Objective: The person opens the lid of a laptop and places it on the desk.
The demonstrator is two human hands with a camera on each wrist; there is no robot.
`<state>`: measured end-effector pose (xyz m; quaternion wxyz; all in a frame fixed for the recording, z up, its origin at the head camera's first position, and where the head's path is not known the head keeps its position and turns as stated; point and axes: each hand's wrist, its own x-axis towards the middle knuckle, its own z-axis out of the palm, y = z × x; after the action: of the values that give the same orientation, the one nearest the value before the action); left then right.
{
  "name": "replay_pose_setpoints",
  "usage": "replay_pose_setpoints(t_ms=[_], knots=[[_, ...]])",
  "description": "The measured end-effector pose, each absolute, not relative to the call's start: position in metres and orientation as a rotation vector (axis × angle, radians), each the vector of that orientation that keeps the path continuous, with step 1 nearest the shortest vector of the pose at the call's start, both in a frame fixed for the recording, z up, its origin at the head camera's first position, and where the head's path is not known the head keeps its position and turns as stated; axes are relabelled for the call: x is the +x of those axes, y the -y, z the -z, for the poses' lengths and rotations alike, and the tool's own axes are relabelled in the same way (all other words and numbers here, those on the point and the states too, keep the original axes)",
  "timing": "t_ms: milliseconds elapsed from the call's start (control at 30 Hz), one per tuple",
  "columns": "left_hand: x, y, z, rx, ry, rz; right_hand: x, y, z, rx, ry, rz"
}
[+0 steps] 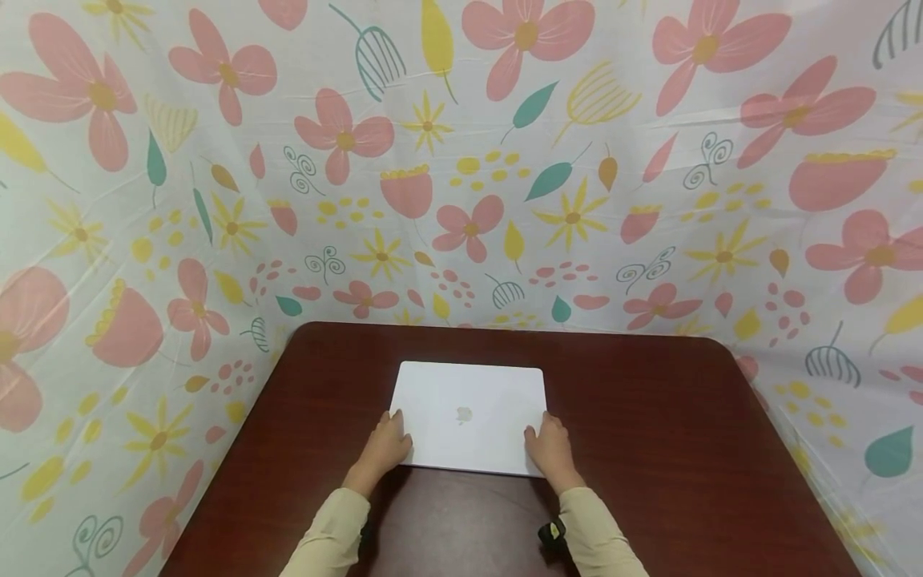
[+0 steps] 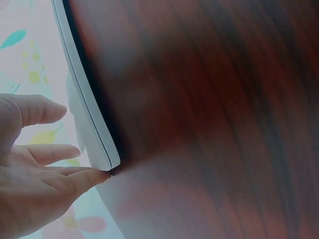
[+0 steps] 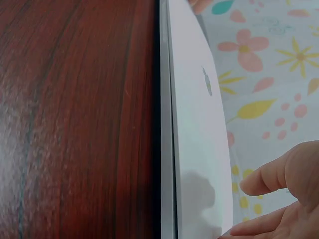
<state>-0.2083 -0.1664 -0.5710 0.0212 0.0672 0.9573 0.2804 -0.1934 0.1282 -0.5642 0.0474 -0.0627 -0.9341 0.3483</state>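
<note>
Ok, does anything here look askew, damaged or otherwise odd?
Nothing stands out. The closed white laptop lies flat and roughly square on the dark wooden table, its lid unmarked. The left hand and the right hand rest at its near corners. No spills or damage show.

Staged recording booth, not lived-in room. Floral sheet draped on three sides, pink flowers, yellow stars, teal leaves, creases showing, hanging down past far edge and both side edges of table. Dark red-brown wood-grain table, rounded far corners, sits tight inside cloth walls. Closed white laptop lies near middle of near edge. No real walls or windows seen behind cloth.
</note>
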Motion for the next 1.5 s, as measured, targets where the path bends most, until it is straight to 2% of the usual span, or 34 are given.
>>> replay_pose_setpoints(t_ms=[1000,1500], knots=[[-0.206,0.127,0.568,0.234,-2.932,-0.832,-0.191,-0.164,0.563,-0.316,2.899,-1.029],[-0.205,0.118,0.569,0.238,-2.912,-0.866,-0.191,-0.174,0.563,-0.29,2.912,-1.023]])
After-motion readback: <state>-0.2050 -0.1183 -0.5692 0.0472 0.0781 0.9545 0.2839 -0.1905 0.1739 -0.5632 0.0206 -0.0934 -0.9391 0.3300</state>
